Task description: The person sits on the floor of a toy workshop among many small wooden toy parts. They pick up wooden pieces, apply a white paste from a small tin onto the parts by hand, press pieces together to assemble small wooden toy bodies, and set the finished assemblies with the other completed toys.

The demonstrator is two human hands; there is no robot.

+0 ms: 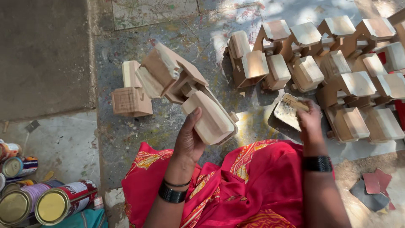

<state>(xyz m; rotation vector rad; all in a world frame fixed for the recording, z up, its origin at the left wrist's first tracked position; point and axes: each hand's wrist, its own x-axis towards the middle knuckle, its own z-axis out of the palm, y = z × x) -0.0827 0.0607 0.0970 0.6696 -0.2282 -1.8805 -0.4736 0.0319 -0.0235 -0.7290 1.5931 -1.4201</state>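
Wooden toy piece (185, 95), pale and unpainted, is raised above the paint-flecked floor (126, 33) in the head view, its rounded end clasped in the grip of the left hand (190, 141), thumb pressed along its side. Just left of it, a smaller wooden block (131, 101) stands on the floor. The right hand (310, 122) is clenched around a scrap of sandpaper (289, 110), near a crowded cluster of similar wooden pieces (333, 63) at upper right. Red cloth (261, 177) covers the person's lap. Paint tins (55, 204) lie on their sides at lower left, and loose sandpaper scraps (375, 190) rest at lower right.
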